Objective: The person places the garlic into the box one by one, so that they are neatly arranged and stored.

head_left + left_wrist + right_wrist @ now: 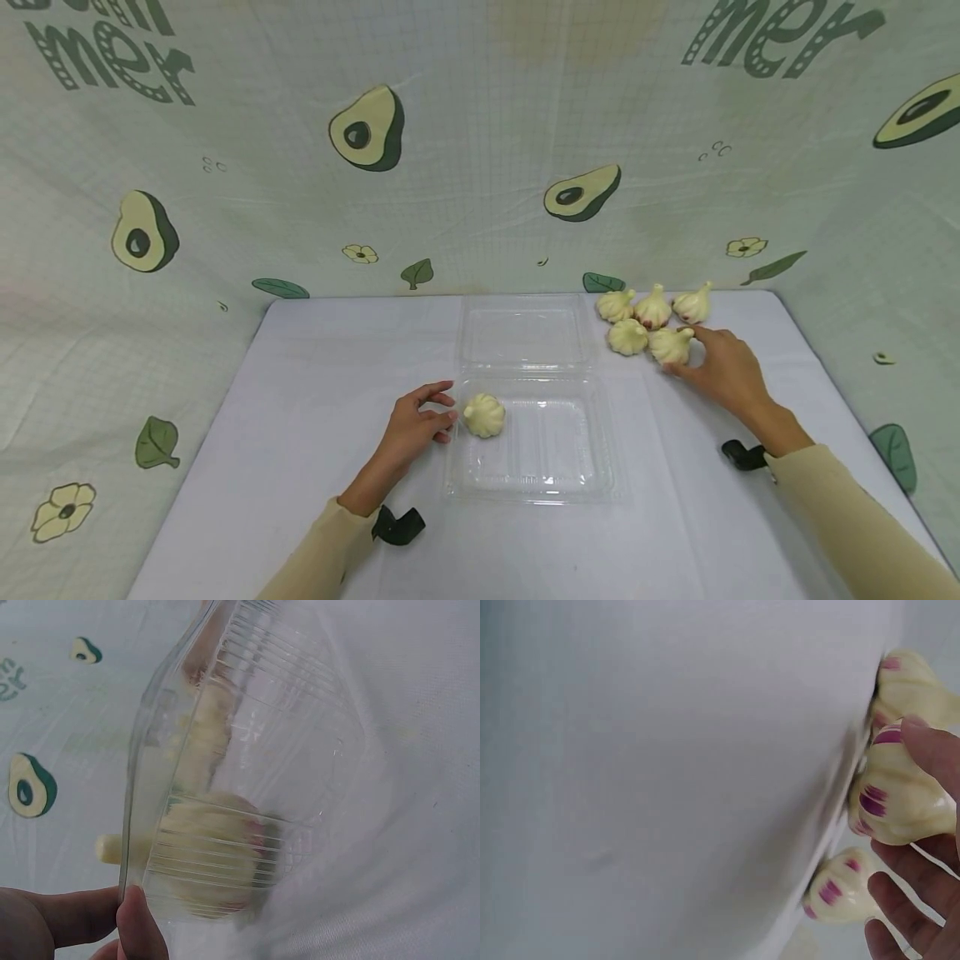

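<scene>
Garlic bulb [667, 345] pinched by right hand [722, 368], clear container rim [133, 780] by left hand [411, 423]

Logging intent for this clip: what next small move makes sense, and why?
Probably lift the garlic bulb that the right hand grips toward the clear clamshell: it lies open with room beside the single bulb inside, and the left hand pinches its rim.

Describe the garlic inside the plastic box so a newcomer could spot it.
On the white table, find the clear plastic box. The garlic bulb lies near its left wall, beside the left hand. Only it is inside; five bulbs lie outside.
</scene>
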The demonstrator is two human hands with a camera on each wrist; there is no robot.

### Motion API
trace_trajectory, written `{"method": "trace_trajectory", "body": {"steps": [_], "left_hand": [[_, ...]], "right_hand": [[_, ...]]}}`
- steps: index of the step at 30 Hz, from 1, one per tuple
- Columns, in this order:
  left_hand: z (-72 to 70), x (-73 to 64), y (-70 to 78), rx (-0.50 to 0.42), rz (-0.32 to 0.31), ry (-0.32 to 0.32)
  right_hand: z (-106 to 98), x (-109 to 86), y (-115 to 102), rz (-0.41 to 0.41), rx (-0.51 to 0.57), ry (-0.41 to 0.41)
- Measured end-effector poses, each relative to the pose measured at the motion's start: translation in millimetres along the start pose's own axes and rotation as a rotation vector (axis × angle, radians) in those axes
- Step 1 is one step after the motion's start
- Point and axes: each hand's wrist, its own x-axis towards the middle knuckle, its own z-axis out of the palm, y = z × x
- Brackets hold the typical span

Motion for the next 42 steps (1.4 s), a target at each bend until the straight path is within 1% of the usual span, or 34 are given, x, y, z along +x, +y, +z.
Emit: {"method": "trace_trajectory", "body": {"steps": [5, 9, 13, 17, 21, 26, 33, 42], "left_hand": [[0.8, -0.4, 0.4, 0.000, 0.002, 0.000], [1.6, 0.0, 0.8, 0.007, 0.000, 0.004], [2.0, 1.1, 0.3, 0.015, -0.007, 0.011], [1.9, 2.8, -1.1, 0.004, -0.003, 0.006], [1.5, 4.1, -2.1, -0.005, 0.003, 0.002], [1.7, 4.4, -2.6, -0.003, 0.003, 0.003], [1.9, 3.2, -2.6, -0.002, 0.004, 0.001], [1.0, 3.2, -2.3, -0.002, -0.001, -0.002]], "right_hand": [[-12.9, -8.9, -5.4, -0.046, -0.017, 0.065], [-22.9, -14.6, -11.1, -0.106, -0.056, 0.107], [-30.2, -19.0, -21.3, -0.198, -0.078, 0.147], [-35.5, -22.4, -38.0, -0.278, -0.064, 0.175], [-39.6, -24.2, -58.5, -0.336, -0.042, 0.172], [-39.9, -26.0, -80.2, -0.449, -0.026, 0.166], [-32.7, -29.3, -107.2, -0.576, 0.008, 0.146], [-18.4, -25.8, -141.9, -0.716, 0.033, 0.072]]}}
